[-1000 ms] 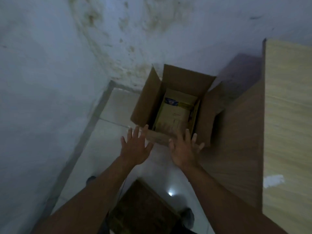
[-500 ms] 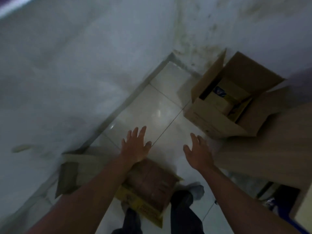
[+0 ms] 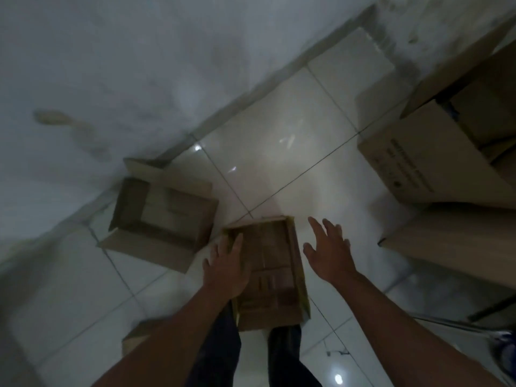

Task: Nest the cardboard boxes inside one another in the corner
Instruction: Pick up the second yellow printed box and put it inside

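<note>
A small brown cardboard box (image 3: pixel 275 272) with yellow edges lies on the tiled floor just in front of my legs. My left hand (image 3: pixel 226 265) hovers over its left side with fingers spread, holding nothing. My right hand (image 3: pixel 328 248) is open to the right of that box, apart from it. An open, empty cardboard box (image 3: pixel 162 216) with its flaps out lies by the left wall. The large open box (image 3: pixel 427 152) stands in the corner at the right, with another box partly seen inside it.
A wooden cabinet or table side (image 3: pixel 458 236) rises at the right, close to the large box. The stained wall (image 3: pixel 111 79) runs along the left. A piece of cardboard (image 3: pixel 136 335) shows under my left forearm. White floor tiles (image 3: pixel 279 141) lie between the boxes.
The view has swung left and down, away from the corner box. Both open hands have dropped toward the small brown box by my feet; the flapped box by the wall has come into view.
</note>
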